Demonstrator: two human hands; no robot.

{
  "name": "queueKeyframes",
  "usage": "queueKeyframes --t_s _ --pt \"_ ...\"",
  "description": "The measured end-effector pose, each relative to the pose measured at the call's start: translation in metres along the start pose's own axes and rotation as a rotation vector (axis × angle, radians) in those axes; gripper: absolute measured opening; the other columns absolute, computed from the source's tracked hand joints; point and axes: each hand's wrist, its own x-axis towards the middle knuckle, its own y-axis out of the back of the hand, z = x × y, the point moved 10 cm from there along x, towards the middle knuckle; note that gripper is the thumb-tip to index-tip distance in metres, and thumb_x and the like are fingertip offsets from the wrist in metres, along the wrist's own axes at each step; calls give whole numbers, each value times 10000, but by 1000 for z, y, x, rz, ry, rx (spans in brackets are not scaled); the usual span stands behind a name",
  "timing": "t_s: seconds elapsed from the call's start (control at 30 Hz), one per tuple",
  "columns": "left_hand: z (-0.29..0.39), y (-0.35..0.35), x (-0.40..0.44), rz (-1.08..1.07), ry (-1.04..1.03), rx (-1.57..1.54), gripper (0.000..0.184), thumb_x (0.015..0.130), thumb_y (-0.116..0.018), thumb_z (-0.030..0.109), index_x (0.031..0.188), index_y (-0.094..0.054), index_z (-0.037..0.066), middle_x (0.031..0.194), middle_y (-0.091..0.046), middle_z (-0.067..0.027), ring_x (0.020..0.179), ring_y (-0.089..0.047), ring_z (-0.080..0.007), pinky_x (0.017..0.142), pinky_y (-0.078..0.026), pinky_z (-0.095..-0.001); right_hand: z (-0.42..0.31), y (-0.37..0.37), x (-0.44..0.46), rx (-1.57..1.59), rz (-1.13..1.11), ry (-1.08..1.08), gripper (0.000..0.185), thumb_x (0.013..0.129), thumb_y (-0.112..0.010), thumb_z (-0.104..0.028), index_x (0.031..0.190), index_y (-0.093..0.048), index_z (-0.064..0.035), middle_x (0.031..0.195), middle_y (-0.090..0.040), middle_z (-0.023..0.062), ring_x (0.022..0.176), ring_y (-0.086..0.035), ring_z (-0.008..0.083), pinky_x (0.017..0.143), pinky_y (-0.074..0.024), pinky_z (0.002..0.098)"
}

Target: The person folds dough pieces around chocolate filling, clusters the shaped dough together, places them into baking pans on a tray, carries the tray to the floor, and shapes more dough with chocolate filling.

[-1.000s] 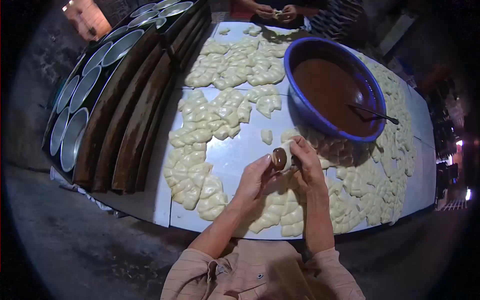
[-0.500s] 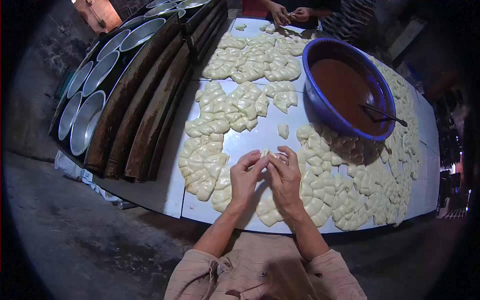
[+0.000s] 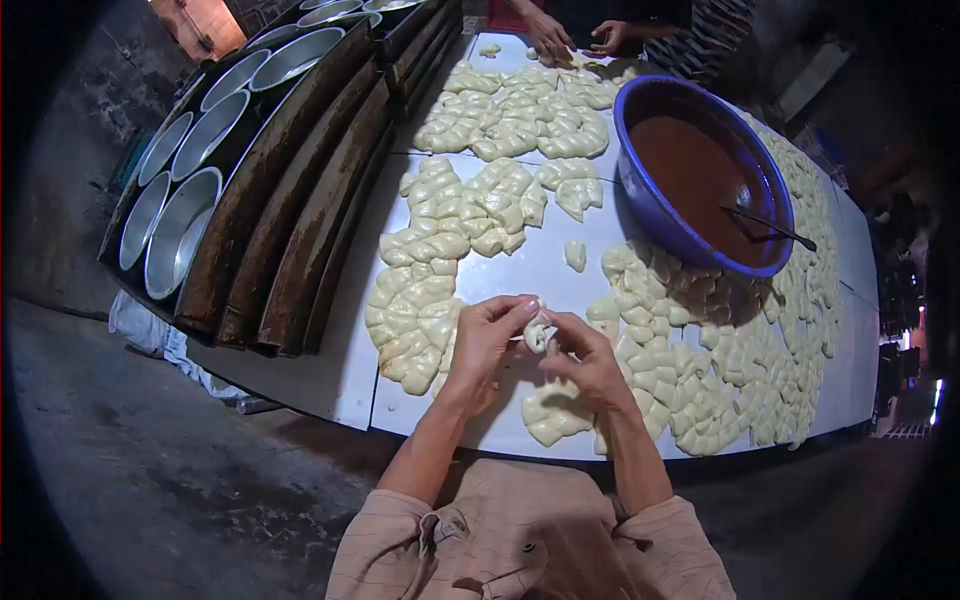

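Observation:
Between my two hands, just above the white table [image 3: 345,385], is a small piece of pale dough [image 3: 538,334] with a folded, hollow-looking edge. My left hand [image 3: 490,345] pinches it from the left with thumb and forefinger. From the right, my right hand [image 3: 588,362] grips it with bent fingers. Shiny pale dough pieces lie pressed together in sheets, one dough cluster [image 3: 415,320] left of my hands and another dough cluster [image 3: 660,375] to their right. A single loose dough piece [image 3: 575,255] lies beyond my fingers.
A blue basin [image 3: 625,150] of brown filling [image 3: 690,165] with a dark-handled utensil [image 3: 765,228] stands on the right. Stacked rusty trays [image 3: 285,210] holding metal tins [image 3: 185,230] line the left side. Across the table, a co-worker's hands [image 3: 575,38] are over more dough.
The dough between my hands has turned and now shows its folded side. My right hand has shifted slightly down and right. The co-worker's hands have moved apart and lower.

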Motion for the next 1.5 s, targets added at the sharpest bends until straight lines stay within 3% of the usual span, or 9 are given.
queueKeyframes --t_s 0.2,0.4,0.57,0.67,0.8,0.93,1.1,1.3,1.5 --pt "7 -15 -14 -132 -28 1 266 932 -695 146 1176 -701 39 1013 -708 -35 870 -667 -92 738 -557 -229 -32 8 6 -234 71 464 271 838 -727 -21 1108 -707 -21 1059 -647 76 894 -602 160 771 -474 265" --pt "-1 -18 -12 -193 -57 -149 266 965 -636 117 1205 -667 6 1051 -701 -61 889 -657 -98 728 -569 -249 -35 0 1 -292 351 508 184 902 -691 -40 1068 -614 -18 1003 -627 75 856 -602 169 755 -501 298" --pt "-3 -28 -18 -237 -197 100 288 942 -665 92 1207 -660 -22 1032 -706 -78 865 -663 -117 769 -548 -250 -39 10 -2 -451 513 630 116 919 -703 -102 914 -643 -3 812 -619 92 709 -571 145 613 -471 307" --pt "-20 -10 -4 -57 -112 81 278 919 -700 97 1167 -682 -26 967 -710 -73 829 -645 -94 730 -530 -235 -1 19 17 -438 440 145 191 930 -704 -170 899 -636 6 758 -611 75 666 -541 120 595 -453 287" --pt "-20 3 -3 4 -67 -2 258 927 -702 139 1120 -706 -33 953 -722 -55 798 -634 -70 642 -512 -211 -4 10 13 -237 316 50 225 949 -682 -200 1006 -666 17 818 -642 71 705 -540 96 623 -464 273" --pt "-15 10 3 -95 -84 158 368 1005 -601 239 1269 -635 -15 1007 -699 -56 851 -626 -74 683 -527 -224 -42 -24 -2 -502 72 330 212 912 -679 -127 1071 -673 13 1023 -661 105 880 -636 163 761 -515 289" --pt "17 59 -10 266 -224 465 588 1036 -469 408 1498 -391 54 1086 -665 -176 896 -699 -247 745 -558 -352 -14 -8 25 -698 135 102 239 871 -669 -98 1093 -687 -11 1093 -663 138 913 -661 287 792 -526 356" --pt "44 119 -70 422 -394 619 275 929 -667 124 1183 -672 16 1014 -714 -139 874 -720 -197 737 -556 -305 -30 -19 0 -851 279 144 238 895 -664 -284 919 -677 -48 877 -634 108 777 -632 317 731 -491 441" --pt "31 97 -101 363 -618 931 155 856 -722 101 1003 -730 53 969 -706 -89 802 -688 -226 704 -540 -322 7 -83 -35 -1134 -1 199 386 838 -723 -401 908 -662 -26 787 -629 124 719 -605 334 670 -449 446"
